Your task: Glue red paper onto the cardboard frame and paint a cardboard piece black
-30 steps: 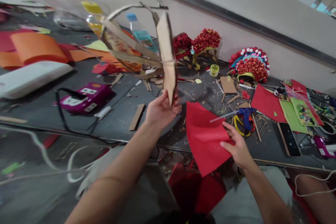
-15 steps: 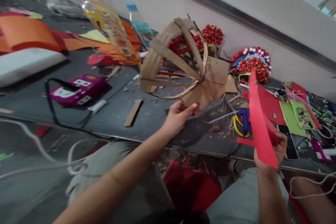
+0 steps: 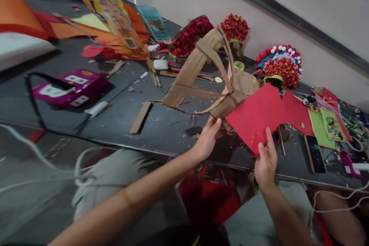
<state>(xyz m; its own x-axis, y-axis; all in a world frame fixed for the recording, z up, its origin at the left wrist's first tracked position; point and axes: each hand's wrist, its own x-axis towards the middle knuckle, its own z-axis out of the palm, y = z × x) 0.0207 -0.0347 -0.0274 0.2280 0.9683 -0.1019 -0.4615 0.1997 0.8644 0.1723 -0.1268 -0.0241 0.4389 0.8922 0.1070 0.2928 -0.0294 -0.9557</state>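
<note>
Two hands were engaged above the near edge of the table (image 3: 161, 130). The left hand (image 3: 208, 138) gripped the lower corner of a cardboard frame (image 3: 201, 77), fingers closed on the thick hub where its strips converged; the frame was tilted, its far end resting on or just above the table surface, which of the two could not be determined. The right hand (image 3: 265, 161) pinched the lower edge of a red paper sheet (image 3: 259, 117), thumb on its face, and held it up against the right side of the frame. In judgement, the frame was light and fairly stiff but weak at its thin glued strips, so the hub was the sound place to hold; the sheet was limp and easily creased, and best handled at an edge. Open room was limited: decorated headpieces (image 3: 278, 65) stood near behind, a phone (image 3: 314, 153) and green cards (image 3: 324, 127) lay to the right, a plastic bottle (image 3: 148, 17) to the rear left, and cardboard scraps lay scattered about. The space over the lap remained free.
</note>
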